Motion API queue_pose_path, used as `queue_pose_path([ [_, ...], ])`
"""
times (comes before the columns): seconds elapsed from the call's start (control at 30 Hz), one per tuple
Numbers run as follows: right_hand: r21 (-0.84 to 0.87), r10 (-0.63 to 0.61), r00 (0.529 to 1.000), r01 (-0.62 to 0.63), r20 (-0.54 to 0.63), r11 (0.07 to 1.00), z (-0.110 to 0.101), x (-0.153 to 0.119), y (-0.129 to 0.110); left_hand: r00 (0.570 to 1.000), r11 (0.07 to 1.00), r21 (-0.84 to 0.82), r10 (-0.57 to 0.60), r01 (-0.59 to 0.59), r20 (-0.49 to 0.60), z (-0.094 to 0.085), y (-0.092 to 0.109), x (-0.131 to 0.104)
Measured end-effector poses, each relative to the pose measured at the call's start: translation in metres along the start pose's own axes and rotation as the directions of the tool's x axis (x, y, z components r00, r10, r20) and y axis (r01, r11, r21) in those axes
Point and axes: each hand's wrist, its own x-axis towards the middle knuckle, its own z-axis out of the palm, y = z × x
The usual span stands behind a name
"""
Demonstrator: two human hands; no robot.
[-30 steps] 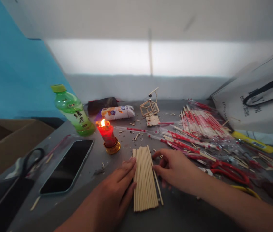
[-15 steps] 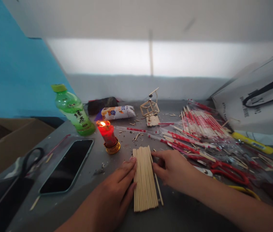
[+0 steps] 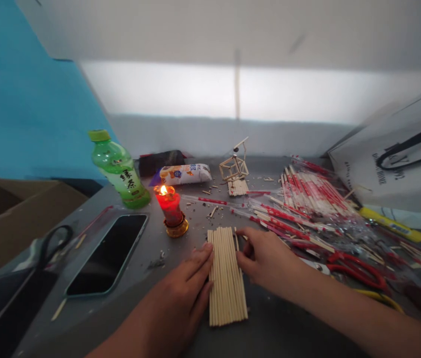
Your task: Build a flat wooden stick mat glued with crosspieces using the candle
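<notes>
A flat row of thin wooden sticks (image 3: pixel 227 278), laid side by side, lies on the grey table in front of me. My left hand (image 3: pixel 190 278) rests flat along the row's left edge, fingers stretched out and touching it. On the other side, my right hand (image 3: pixel 260 253) has its index fingertip and thumb apart, both against a wooden stick (image 3: pixel 237 241) at the row's right edge. The top of that stick stands slightly apart from the row. Its lower part lies close against the others. My right hand's remaining fingers are curled and partly hidden.
Left of the row stand a lit red candle (image 3: pixel 169 208) and a green bottle (image 3: pixel 123 176), with a phone (image 3: pixel 108 256) nearby. Behind is a small stick frame (image 3: pixel 233 169). To the right lie wrapped sticks (image 3: pixel 310 191), red-handled scissors (image 3: pixel 359 268) and a yellow cutter (image 3: pixel 391 223).
The loose stick on the right has moved left against the row, with my right fingers on it. My left hand stays at the left edge. The view has shifted slightly.
</notes>
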Motion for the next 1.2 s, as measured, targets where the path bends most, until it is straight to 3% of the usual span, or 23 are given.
queue_pose_path([
  [0.33, 0.051, -0.034, 0.999, 0.033, 0.014, 0.998, 0.001, -0.003, 0.005, 1.0, 1.0, -0.02, 0.001, -0.002, -0.019, -0.001, 0.002, 0.004],
  [0.87, -0.048, -0.186, 0.982, 0.186, 0.012, 0.981, -0.002, -0.018, -0.002, 1.0, 0.999, -0.049, -0.024, 0.024, 0.01, 0.001, -0.003, -0.002],
  [1.03, -0.095, -0.259, 0.956, 0.273, 0.137, 0.957, -0.02, -0.04, 0.007, 0.998, 0.996, -0.061, -0.06, 0.062, 0.026, -0.01, 0.005, -0.003],
  [1.2, -0.145, -0.266, 0.931, 0.307, 0.249, 0.941, -0.027, -0.05, 0.015, 0.993, 0.996, -0.087, 0.004, 0.006, 0.115, -0.019, 0.01, -0.004],
])
